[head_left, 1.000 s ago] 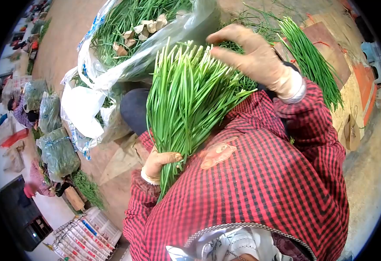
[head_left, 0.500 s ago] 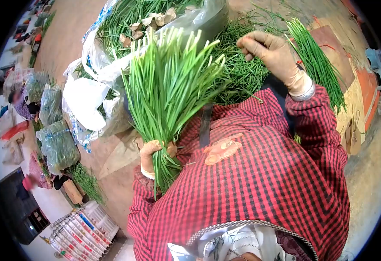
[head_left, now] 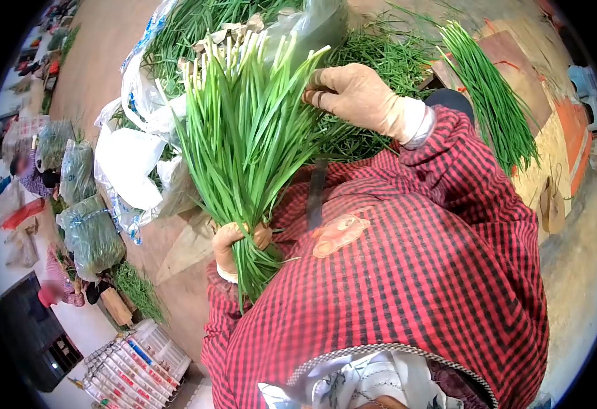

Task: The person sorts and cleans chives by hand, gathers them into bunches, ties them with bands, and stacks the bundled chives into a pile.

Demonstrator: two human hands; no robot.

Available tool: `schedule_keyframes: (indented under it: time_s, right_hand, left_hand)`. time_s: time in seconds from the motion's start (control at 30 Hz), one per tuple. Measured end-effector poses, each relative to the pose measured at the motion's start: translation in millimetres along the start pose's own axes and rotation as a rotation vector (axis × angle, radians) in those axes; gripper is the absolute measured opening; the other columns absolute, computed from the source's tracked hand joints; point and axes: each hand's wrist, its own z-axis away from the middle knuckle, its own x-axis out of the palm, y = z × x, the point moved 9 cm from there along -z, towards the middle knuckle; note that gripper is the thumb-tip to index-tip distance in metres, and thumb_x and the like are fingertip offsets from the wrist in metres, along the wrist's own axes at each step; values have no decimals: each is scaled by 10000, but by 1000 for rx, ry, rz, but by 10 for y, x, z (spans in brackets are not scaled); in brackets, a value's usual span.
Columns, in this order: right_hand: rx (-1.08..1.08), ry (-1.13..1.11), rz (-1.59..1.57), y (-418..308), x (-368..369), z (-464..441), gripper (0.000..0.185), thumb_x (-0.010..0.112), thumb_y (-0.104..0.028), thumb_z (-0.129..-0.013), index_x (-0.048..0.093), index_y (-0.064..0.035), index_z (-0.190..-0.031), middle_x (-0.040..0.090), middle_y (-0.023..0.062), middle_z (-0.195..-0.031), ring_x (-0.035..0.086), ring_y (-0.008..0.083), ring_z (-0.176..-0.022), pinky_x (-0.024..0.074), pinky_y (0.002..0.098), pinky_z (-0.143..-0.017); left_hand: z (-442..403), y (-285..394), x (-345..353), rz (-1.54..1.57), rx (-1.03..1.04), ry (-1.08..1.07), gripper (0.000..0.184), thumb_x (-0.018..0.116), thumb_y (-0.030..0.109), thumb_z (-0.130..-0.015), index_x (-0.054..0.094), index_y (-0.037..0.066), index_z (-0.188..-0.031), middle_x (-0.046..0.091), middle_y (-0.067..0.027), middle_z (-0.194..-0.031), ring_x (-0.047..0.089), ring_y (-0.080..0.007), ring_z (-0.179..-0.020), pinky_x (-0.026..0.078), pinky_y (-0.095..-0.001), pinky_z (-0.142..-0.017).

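A large fanned bunch of Chinese chives (head_left: pixel 247 136) stands in front of me, pale cut ends up and leaf tips down. My left hand (head_left: pixel 233 243), in a tan glove, is closed around its lower part against my checked apron. My right hand (head_left: pixel 356 97), also gloved, is at the upper right side of the bunch. Its fingers are bent together on the outer stalks, and the fingertips are partly hidden among them. Behind the bunch, a plastic bag (head_left: pixel 135 88) holds more chives, with several tan pieces on top.
A loose pile of green leaves (head_left: pixel 380 58) lies beyond my right hand. Another chive bunch (head_left: pixel 486 95) rests on a board (head_left: pixel 540 198) at right. Several packed bags (head_left: pixel 90 232) stand at left, near stacked white crates (head_left: pixel 135 365). Other people (head_left: pixel 60 279) sit at far left.
My right hand has moved left, from above the loose pile to the side of the held bunch. The bunch has shifted slightly left, still in my left hand.
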Motion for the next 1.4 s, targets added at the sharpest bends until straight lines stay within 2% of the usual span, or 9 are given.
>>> schedule_keyframes:
  time_s: [0.1, 0.13, 0.37, 0.63, 0.77, 0.87, 0.97, 1.07, 1.4]
  right_hand:
    - [99, -17, -225, 87, -93, 12, 186, 608, -239, -885, 654, -89, -986, 676, 91, -799, 662, 216, -749, 516, 315, -714]
    - [-35, 115, -189, 52, -253, 23, 121, 581, -137, -946, 635, -52, -1013, 626, 1, -718, 570, 46, -631, 490, 210, -566]
    - [608, 242, -192, 1411, -869, 594, 284, 594, -288, -936, 649, -37, -1057, 639, 46, -719, 594, 98, -571, 484, 235, -532]
    - [750, 367, -192, 2244, -1109, 1029, 324, 615, -294, -915, 639, -39, -1113, 664, 54, -767, 613, 107, -621, 506, 252, -567]
    - [363, -50, 209, 1416, -758, 696, 485, 653, -375, -879, 589, -58, -1241, 649, 95, -1142, 588, 215, -1113, 446, 324, -983]
    - [243, -95, -418, 835, -197, 311, 781, 681, -298, -834, 298, -57, -1470, 439, 177, -1412, 410, 285, -1320, 384, 440, -1073]
    - [265, -346, -743, 403, 180, 184, 709, 627, -159, -854, 281, -18, -1457, 539, 161, -1285, 614, 227, -1047, 533, 354, -900]
    - [465, -331, -871, 559, 193, 209, 408, 568, -141, -886, 523, -35, -1278, 664, 45, -952, 539, 54, -553, 429, 181, -476]
    - [459, 229, -598, 1182, -923, 352, 238, 668, -240, -899, 662, -65, -1060, 576, -77, -770, 383, -2, -531, 291, 182, -460]
  left_hand:
    - [37, 68, 10, -25, 22, 5, 201, 534, 198, -834, 553, 3, -789, 509, -95, -641, 419, -167, -550, 330, -305, -543]
    - [39, 110, 58, -29, 54, -13, 205, 531, 199, -840, 550, 8, -767, 502, -88, -626, 405, -157, -523, 322, -296, -517]
    - [31, 295, 178, -70, 126, -163, 235, 537, 231, -861, 546, 18, -763, 480, -72, -583, 387, -145, -481, 317, -287, -494]
    - [158, 232, 229, -242, 16, -67, 329, 571, 294, -852, 549, 6, -692, 472, -88, -567, 412, -180, -503, 320, -299, -490]
    - [157, 349, 335, -147, 165, -158, 149, 510, 190, -866, 564, 53, -844, 488, -17, -595, 365, -80, -455, 309, -225, -438]
    - [93, 337, 263, -196, 134, -104, 243, 546, 217, -851, 584, -15, -912, 474, -46, -563, 370, -111, -433, 305, -253, -421]
    - [106, 316, 211, -234, 126, -100, 310, 585, 235, -824, 579, -61, -915, 461, -81, -519, 382, -160, -398, 295, -294, -399]
    - [191, 278, 133, -178, 80, -108, 272, 557, 231, -831, 563, -41, -836, 482, -112, -543, 395, -186, -421, 305, -309, -423]
    - [292, 194, 62, -164, -36, -12, 325, 655, 120, -788, 544, -117, -981, 535, -163, -623, 472, -212, -510, 364, -330, -496]
